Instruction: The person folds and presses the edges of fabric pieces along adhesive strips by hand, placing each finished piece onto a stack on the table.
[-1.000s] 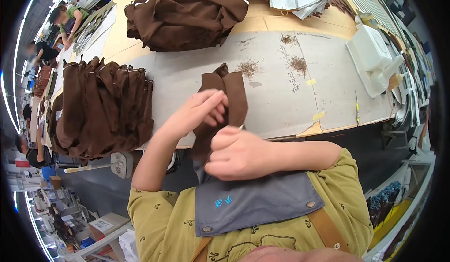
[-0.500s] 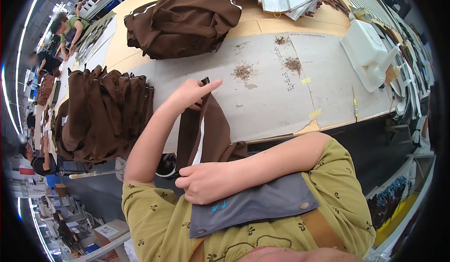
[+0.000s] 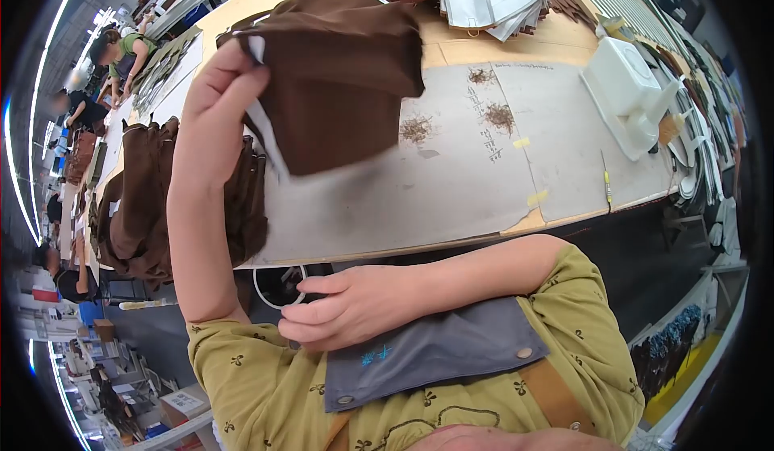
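Note:
My left hand point(image 3: 222, 80) is closed on the corner of a brown fabric piece point(image 3: 339, 104), raised over the table and slightly blurred. A white strip runs along its left edge. Behind it, partly covered, lies a heap of brown fabric point(image 3: 322, 4). My right hand point(image 3: 347, 306) is in front of my chest, near the grey apron bib point(image 3: 435, 354); its fingers are apart and hold nothing. Just beyond those fingertips, below the table edge, is a white ring-shaped rim point(image 3: 256, 286). A stack of folded brown fabric point(image 3: 133, 209) stands beside my left forearm.
Thread clippings point(image 3: 498, 117) lie on the grey-covered table point(image 3: 451, 201). A white plastic container point(image 3: 621, 88) and a yellow pen-like tool point(image 3: 607, 187) are at the right. White sheets point(image 3: 492, 0) lie at the back. Co-workers point(image 3: 129, 52) stand at the far left.
My left hand has lifted the brown fabric piece up and leftward, swinging it before the back heap. My right hand has let go of the fabric's lower end, and its fingers have spread.

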Motion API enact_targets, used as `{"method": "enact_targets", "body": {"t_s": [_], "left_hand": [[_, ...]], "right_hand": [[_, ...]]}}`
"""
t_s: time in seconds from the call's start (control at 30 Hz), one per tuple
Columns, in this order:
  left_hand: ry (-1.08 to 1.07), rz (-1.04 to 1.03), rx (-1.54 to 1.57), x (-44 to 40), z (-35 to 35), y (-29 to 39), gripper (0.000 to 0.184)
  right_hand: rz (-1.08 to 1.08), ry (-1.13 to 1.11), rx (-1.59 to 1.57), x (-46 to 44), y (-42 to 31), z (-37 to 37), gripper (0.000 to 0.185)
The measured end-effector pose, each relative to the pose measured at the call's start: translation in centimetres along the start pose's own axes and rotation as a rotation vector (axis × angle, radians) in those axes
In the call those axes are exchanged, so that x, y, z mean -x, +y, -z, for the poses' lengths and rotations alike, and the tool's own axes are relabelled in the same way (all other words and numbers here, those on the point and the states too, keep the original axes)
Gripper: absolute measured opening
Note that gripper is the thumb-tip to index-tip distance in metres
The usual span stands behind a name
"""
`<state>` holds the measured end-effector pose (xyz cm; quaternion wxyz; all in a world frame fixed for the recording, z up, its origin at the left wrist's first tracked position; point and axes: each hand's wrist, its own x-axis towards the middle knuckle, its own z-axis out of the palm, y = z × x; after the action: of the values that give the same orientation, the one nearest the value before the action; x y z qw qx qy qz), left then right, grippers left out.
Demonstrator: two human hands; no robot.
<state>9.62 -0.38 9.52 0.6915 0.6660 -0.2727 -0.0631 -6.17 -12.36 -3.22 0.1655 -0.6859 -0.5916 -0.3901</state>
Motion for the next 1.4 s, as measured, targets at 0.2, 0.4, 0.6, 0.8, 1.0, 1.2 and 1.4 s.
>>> {"method": "enact_targets", "body": {"t_s": [0.2, 0.4, 0.6, 0.8, 1.0, 1.2, 1.4], "left_hand": [[-0.354, -0.131, -0.627, 5.0, -3.1, -0.5, 0.022], [-0.584, -0.096, -0.572, 7.5, -2.7, -1.3, 0.025], [-0.578, 0.075, -0.52, 8.4, -2.6, -1.1, 0.034], [-0.547, -0.022, -0.488, 9.2, -1.8, -2.4, 0.035], [-0.435, 0.055, -0.39, 10.0, -1.7, -3.1, 0.027], [-0.305, 0.247, -0.183, 11.3, -2.6, -5.3, 0.015], [-0.277, 0.198, -0.052, 12.4, -2.8, -7.7, 0.019]], "right_hand": [[-0.14, 0.152, 0.091, 1.8, 2.0, 4.9, 0.021], [-0.681, 0.202, -0.275, 3.9, 7.6, 9.4, 0.05], [-0.648, -0.014, -0.845, 6.2, 10.1, 6.2, 0.047], [-0.629, -0.165, -0.812, 5.6, 10.6, 6.1, 0.035], [-0.845, -0.175, -0.877, 5.6, 10.1, 6.8, 0.024], [-1.0, -0.18, -1.064, 6.6, 10.0, 6.1, 0.019], [-1.024, -0.181, -1.107, 6.8, 9.8, 5.9, 0.017]]}}
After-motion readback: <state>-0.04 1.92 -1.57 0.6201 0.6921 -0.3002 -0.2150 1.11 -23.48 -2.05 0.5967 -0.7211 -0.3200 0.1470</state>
